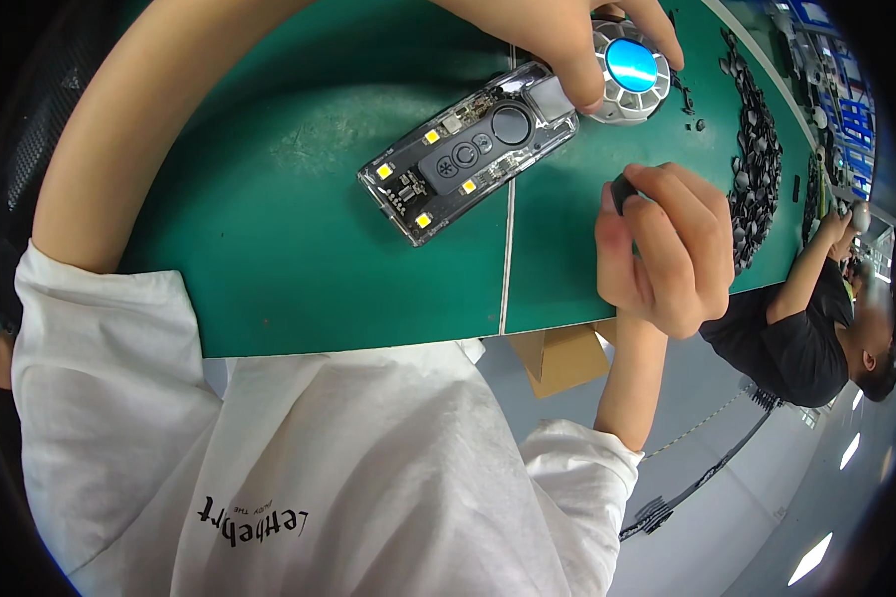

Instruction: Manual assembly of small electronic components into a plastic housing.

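A handheld device with a clear casing (468, 149) lies on the green table, with a circuit board, several yellow lamps and dark round buttons showing. At its far right end is a silver ribbed round head (617, 104) with a shiny blue disc. My left hand (548, 40) reaches over from the far side; its thumb and fingers close around that head. The upper part of this hand is cut off by the frame. Nearer the table's front edge, my right hand (672, 244) is raised, pinching a small black piece (622, 193) between thumb and fingers.
Many small black pieces (757, 159) are heaped along the table's right side, with a few loose bits near the silver head. A cardboard box (558, 360) sits below the front edge. Another person (811, 328) in black works at the far right.
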Tool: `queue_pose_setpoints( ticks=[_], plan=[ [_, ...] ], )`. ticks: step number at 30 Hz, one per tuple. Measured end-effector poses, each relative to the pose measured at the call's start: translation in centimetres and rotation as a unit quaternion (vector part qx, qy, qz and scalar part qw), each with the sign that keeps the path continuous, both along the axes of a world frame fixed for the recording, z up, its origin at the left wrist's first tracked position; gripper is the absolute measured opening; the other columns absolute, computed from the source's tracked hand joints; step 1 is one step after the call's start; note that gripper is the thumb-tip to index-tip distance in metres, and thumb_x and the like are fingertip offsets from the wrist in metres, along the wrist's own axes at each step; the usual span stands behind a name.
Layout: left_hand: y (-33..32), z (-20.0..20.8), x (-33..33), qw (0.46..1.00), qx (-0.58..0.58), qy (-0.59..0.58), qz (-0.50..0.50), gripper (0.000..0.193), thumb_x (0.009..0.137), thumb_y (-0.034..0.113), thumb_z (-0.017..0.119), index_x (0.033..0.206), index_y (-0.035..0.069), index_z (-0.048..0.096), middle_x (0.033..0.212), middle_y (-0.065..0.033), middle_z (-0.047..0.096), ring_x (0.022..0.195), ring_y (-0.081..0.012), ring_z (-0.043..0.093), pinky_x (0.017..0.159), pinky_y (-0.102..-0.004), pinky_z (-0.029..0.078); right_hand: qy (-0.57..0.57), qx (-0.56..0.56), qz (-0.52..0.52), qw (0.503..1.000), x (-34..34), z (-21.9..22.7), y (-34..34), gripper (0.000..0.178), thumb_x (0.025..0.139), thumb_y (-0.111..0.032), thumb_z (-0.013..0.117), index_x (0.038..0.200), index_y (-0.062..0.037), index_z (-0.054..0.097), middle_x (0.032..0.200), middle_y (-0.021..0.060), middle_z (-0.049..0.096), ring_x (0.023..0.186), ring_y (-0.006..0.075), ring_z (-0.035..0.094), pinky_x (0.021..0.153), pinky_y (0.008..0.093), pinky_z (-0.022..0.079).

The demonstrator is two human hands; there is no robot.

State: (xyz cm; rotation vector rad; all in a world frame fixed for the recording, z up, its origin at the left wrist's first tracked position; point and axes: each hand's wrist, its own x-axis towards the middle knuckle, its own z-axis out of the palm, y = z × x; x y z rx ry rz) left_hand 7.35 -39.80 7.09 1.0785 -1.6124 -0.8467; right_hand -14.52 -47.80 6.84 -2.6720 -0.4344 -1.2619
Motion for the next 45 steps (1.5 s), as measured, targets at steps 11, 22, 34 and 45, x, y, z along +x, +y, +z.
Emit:
queue_pose_setpoints(
  ticks=[11,22,34,45],
  plan=[
    [-1.2,-0.4,0.3,0.998,-0.024,-0.058,-0.005,0.051,0.083,0.025,0.063,0.125,-0.005,0.063,0.108,-0.0170,0.071,0.078,-0.0260,0.063,0.071,-0.0313,0.052,0.013,0.130,-0.031,0.991,0.4,-0.4,-0.4,0.024,0.063,0.011,0.071,0.085,0.0031,0.067,0.086,0.0150,0.070,0.066,0.0211,0.060,0.060,0.0274,0.051],
    [-2.3,-1.0,0.9,0.991,-0.065,-0.114,-0.018,0.050,0.086,0.027,0.060,0.126,-0.003,0.062,0.113,-0.0178,0.070,0.085,-0.0282,0.065,0.076,-0.0336,0.053,0.059,0.144,-0.059,0.986,0.9,0.5,-0.4,0.027,0.067,0.013,0.069,0.090,0.0019,0.075,0.087,0.0098,0.069,0.070,0.0161,0.058,0.063,0.0244,0.049],
    [-2.1,-1.2,0.0,0.993,0.081,-0.079,0.031,0.062,0.063,0.000,0.076,0.124,0.000,0.063,0.112,-0.0194,0.067,0.080,-0.0276,0.071,0.067,-0.0362,0.063,0.101,0.169,-0.073,0.978,1.1,1.0,0.1,0.021,0.073,0.011,0.071,0.092,0.0013,0.075,0.093,0.0091,0.067,0.075,0.0149,0.058,0.063,0.0226,0.045],
    [-3.0,-3.4,0.5,0.993,-0.085,-0.082,-0.017,0.050,0.083,0.027,0.060,0.123,-0.003,0.064,0.110,-0.0164,0.070,0.081,-0.0264,0.061,0.071,-0.0334,0.049,0.055,0.185,-0.077,0.978,2.1,0.6,-0.3,0.018,0.071,0.006,0.077,0.086,-0.0006,0.070,0.088,0.0062,0.064,0.069,0.0133,0.051,0.059,0.0229,0.041]
  ],
)
